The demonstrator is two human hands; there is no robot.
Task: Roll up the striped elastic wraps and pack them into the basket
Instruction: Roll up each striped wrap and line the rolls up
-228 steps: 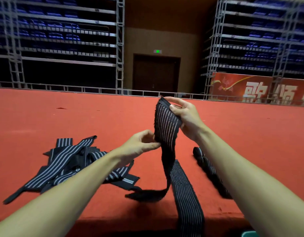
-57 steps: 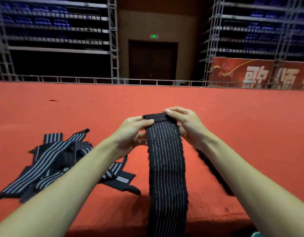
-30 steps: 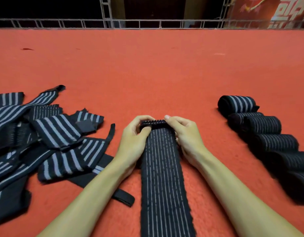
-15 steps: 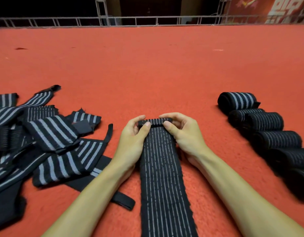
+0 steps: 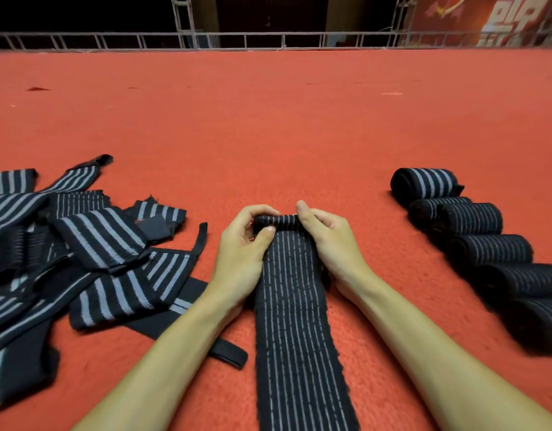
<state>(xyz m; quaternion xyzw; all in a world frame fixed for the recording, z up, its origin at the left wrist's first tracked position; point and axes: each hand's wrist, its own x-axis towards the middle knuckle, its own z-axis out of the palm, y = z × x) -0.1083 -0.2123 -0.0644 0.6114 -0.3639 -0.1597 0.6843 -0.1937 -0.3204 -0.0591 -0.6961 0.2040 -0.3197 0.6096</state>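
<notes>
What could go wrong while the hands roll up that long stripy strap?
1. The rolled end of the long black elastic wrap with thin white stripes is only a small coil. If the left hand or the right hand slips, it may spring open.
2. A loose black strap end from the heap of unrolled striped wraps lies close by and might get rolled in.

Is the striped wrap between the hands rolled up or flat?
Mostly flat. Only the far end of the wrap is rolled, gripped by the left hand and right hand.
</notes>
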